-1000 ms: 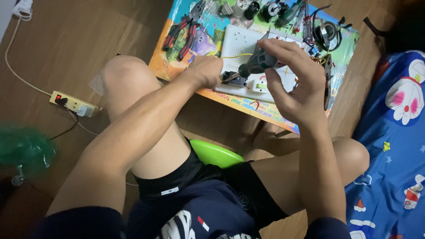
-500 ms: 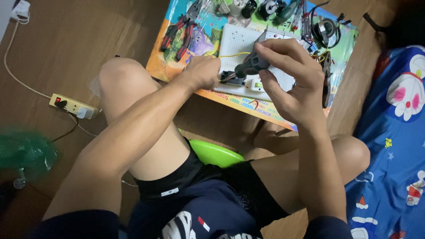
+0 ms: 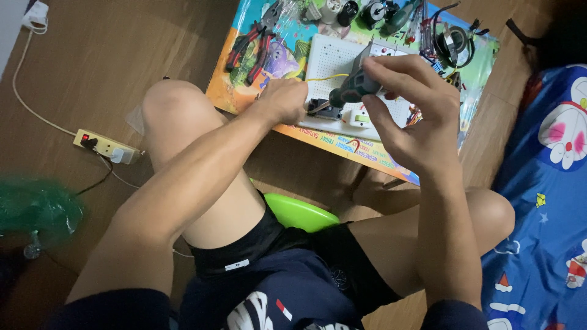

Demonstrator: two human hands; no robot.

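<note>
The right hand (image 3: 416, 116) is closed around a dark green tool with a thick grip (image 3: 354, 87), fingers wrapped over its top, its tip pointing down and left toward a small black part (image 3: 327, 110) on the white breadboard (image 3: 333, 64). The left hand (image 3: 282, 99) rests curled on the near left edge of that breadboard, fingertips touching or just beside the black part; whether it pinches anything I cannot tell. A yellow wire (image 3: 327, 77) arcs over the board between the two hands. The breadboard lies on a small bench (image 3: 361, 150) with a bright, colourful printed top. On its far left lie red-handled pliers (image 3: 251, 49); along its far edge stand several dark round parts (image 3: 348, 12), and at far right a coil of black cable (image 3: 452, 46). On the wooden floor (image 3: 122, 55) to the left lies a yellow power strip (image 3: 104, 146) with a white cord. A green stool (image 3: 299, 214) shows between the person's legs, and a blue cartoon-print cloth (image 3: 544, 201) lies to the right.
</note>
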